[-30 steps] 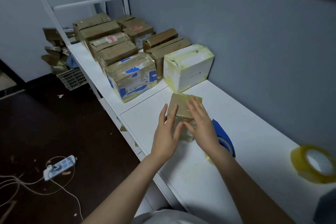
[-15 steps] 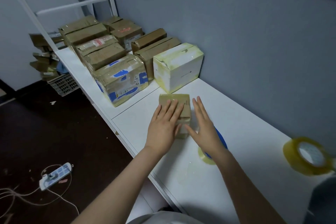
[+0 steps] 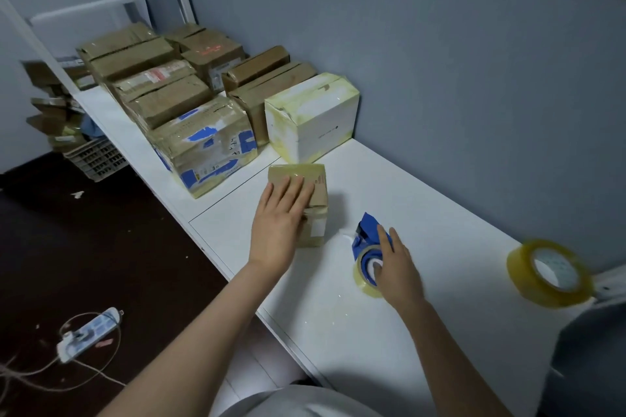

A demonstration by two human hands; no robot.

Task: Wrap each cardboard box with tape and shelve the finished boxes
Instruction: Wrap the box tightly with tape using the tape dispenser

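my left hand (image 3: pixel 281 217) lies flat over the near top of the small cardboard box (image 3: pixel 313 174), hiding that face. my right hand (image 3: pixel 398 264) covers the back of the blue tape dispenser (image 3: pixel 366 230); whether it grips i cannot tell. at the right of the frame the yellowish tape roll (image 3: pixel 548 272) is smeared. the dark shape (image 3: pixel 589 359) at lower right is cut by the edge. print on the blue-patched box (image 3: pixel 206 145) is too small to read.

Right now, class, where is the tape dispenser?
In the head view, the blue tape dispenser lies on the table, right of the small box under the left hand; the right hand rests on it.
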